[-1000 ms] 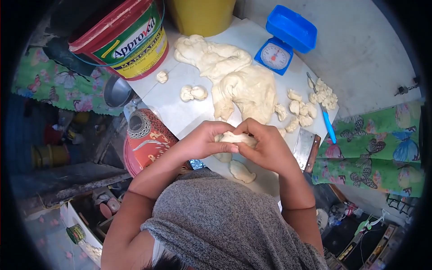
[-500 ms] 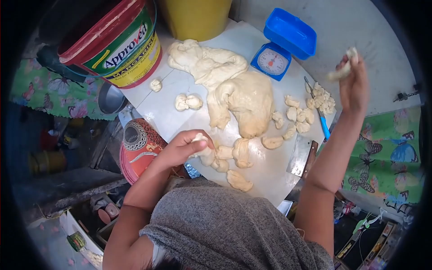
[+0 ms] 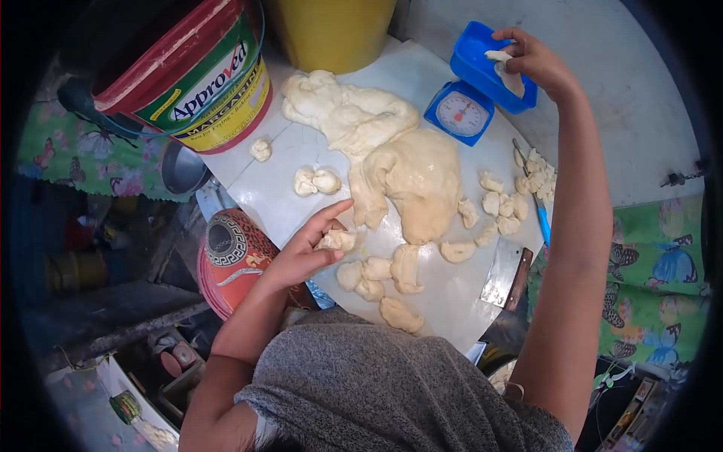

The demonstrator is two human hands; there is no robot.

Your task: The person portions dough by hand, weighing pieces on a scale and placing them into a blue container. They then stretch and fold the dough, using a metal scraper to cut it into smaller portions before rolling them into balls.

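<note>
Over the blue scale tray, my right hand grips a piece of dough between thumb and fingers. Below the tray is the scale's round dial. At the near left of the table, my left hand has a small lump of dough between its thumb and bent fingers, with the index finger stretched out. A large mass of dough spreads across the middle of the table. Several cut dough pieces lie near my left hand, and more small pieces lie to the right.
A margarine bucket and a yellow bucket stand at the back. On the right lie a cleaver and a blue-handled knife. Dough balls sit at the left of the white tabletop.
My right hand has moved left with its dough, from beside the scale to above the blue tray. My left hand's index finger has stretched out from a closed grip.
</note>
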